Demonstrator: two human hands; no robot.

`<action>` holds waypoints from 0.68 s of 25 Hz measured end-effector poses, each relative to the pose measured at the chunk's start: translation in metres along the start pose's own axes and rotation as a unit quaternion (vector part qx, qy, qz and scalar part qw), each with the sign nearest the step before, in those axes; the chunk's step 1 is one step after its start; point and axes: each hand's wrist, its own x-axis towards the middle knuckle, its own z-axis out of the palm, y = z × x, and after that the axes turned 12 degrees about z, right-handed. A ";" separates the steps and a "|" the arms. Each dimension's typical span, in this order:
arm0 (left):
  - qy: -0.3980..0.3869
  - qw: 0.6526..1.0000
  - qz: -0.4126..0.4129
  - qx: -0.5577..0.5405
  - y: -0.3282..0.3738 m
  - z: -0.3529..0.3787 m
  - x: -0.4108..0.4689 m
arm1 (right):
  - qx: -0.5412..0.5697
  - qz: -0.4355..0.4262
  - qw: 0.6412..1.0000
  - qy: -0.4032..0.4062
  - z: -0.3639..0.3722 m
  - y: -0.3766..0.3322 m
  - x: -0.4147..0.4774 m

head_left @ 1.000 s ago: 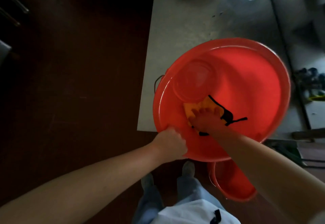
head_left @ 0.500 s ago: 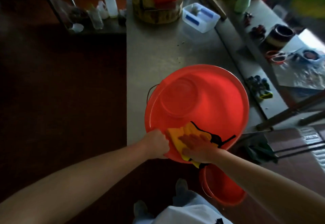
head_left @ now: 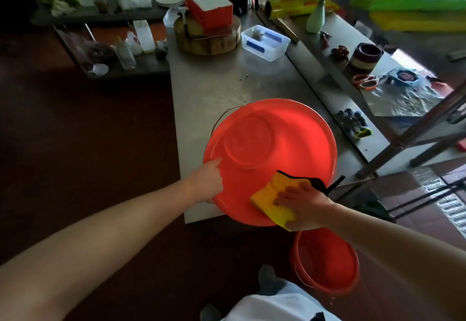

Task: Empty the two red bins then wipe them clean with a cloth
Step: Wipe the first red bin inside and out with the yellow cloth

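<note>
Cloth (head_left: 273,198) moved: was deep in bin (head_left: 290,139) near base, now on near wall by rim, slid rightward away from left hand (head_left: 208,184). Right hand (head_left: 303,203) flat on cloth, fingers spread, pressing rather than clutching. Left hand shifted leftward along rim, clasping it, steadying tilted bin. Judgement: inside wipe well advanced; second bin (head_left: 325,262), below right hand, likely next.

Left hand (head_left: 207,182) grips the red bin (head_left: 302,129) at its rim; right hand (head_left: 303,203) presses flat, fingers spread.
</note>
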 end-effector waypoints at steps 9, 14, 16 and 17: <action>-0.101 0.986 -0.122 -0.054 -0.014 -0.002 -0.013 | -0.125 -0.015 0.976 0.176 -0.019 -0.020 0.010; 0.035 0.931 -0.180 -0.317 0.050 -0.013 0.049 | -0.072 -0.018 0.982 0.175 -0.036 -0.025 0.018; 0.105 0.922 -0.206 -0.311 0.058 -0.009 0.061 | -0.033 -0.012 0.989 0.144 -0.036 -0.024 0.023; 0.116 0.928 -0.205 -0.289 0.057 -0.005 0.062 | -0.021 -0.009 0.990 0.141 -0.036 -0.021 0.024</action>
